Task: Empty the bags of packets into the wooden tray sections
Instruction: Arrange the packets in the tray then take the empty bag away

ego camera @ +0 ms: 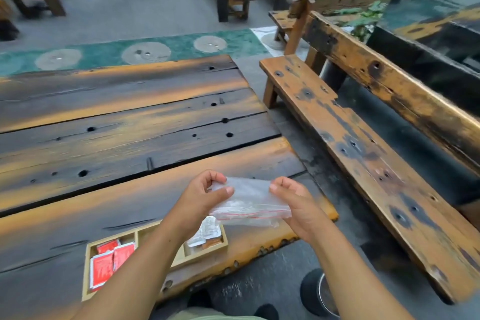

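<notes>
A clear zip bag (249,202) with a red seal line is stretched between both hands above the table's near right corner; it looks empty. My left hand (201,200) pinches its left end and my right hand (296,202) grips its right end. Below them the wooden tray (87,291) lies on the table, partly hidden by my left forearm. Its left section holds red packets (107,262). The right section holds white and orange packets (207,234). The middle section is mostly covered by my arm.
The dark plank table (124,122) stretches away to the left. A worn wooden bench (363,153) runs along the right side. A round dark stool or bin (318,293) stands on the floor near my right arm. More tables and benches stand further back.
</notes>
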The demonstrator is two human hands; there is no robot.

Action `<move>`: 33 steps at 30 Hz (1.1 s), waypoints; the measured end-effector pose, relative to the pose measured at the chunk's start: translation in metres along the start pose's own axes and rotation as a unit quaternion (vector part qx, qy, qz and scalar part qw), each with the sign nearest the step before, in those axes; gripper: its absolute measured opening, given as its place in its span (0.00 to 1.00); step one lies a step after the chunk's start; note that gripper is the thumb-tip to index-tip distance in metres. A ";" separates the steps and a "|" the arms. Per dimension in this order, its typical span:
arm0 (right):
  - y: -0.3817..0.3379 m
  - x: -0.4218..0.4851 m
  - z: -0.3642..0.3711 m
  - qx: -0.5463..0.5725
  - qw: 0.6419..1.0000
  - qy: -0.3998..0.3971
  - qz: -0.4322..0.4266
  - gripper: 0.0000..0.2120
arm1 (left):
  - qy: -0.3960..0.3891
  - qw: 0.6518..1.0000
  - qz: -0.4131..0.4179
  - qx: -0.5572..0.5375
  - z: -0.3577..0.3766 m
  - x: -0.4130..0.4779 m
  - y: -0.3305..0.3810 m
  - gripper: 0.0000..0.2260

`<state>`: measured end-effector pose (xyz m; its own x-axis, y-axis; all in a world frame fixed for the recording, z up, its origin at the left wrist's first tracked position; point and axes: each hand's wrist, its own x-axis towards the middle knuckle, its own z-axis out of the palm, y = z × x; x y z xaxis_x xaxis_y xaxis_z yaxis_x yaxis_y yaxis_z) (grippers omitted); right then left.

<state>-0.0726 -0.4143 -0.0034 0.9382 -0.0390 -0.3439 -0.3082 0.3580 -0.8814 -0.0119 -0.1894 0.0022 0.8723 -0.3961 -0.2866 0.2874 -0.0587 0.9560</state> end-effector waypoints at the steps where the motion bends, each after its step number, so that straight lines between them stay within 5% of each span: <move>1: 0.002 -0.006 -0.005 -0.012 1.000 0.014 -0.007 0.09 | -0.016 1.000 -0.006 0.022 0.004 0.004 -0.004 0.16; 7: 0.019 -0.046 -0.040 -0.008 0.993 0.112 -0.030 0.31 | -0.132 0.990 -0.036 0.018 0.046 0.025 -0.014 0.21; 11: 0.028 -0.074 -0.061 0.061 0.976 0.203 -0.044 0.36 | -0.192 0.979 -0.062 0.015 0.081 0.041 -0.020 0.29; 17: 0.025 -0.120 -0.108 0.145 0.942 0.287 -0.099 0.34 | -0.290 0.937 -0.192 -0.024 0.154 0.041 -0.017 0.14; 20: 0.022 -0.137 -0.134 0.175 0.924 0.321 -0.111 0.30 | -0.310 0.932 -0.185 0.032 0.192 0.046 -0.022 0.12; 27: 0.027 -0.178 -0.200 0.175 0.900 0.400 -0.015 0.05 | -0.310 0.938 -0.117 0.098 0.284 0.048 -0.028 0.10; 33: 0.037 -0.207 -0.231 0.141 0.897 0.418 0.008 0.07 | -0.350 0.919 -0.089 0.158 0.337 0.047 -0.033 0.09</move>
<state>-0.3146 -0.6083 -0.0392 0.4519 -0.6748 -0.5834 -0.1582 0.5830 -0.7969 -0.1140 -0.5152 -0.0216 0.3239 -0.8402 -0.4349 0.1746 -0.3987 0.9003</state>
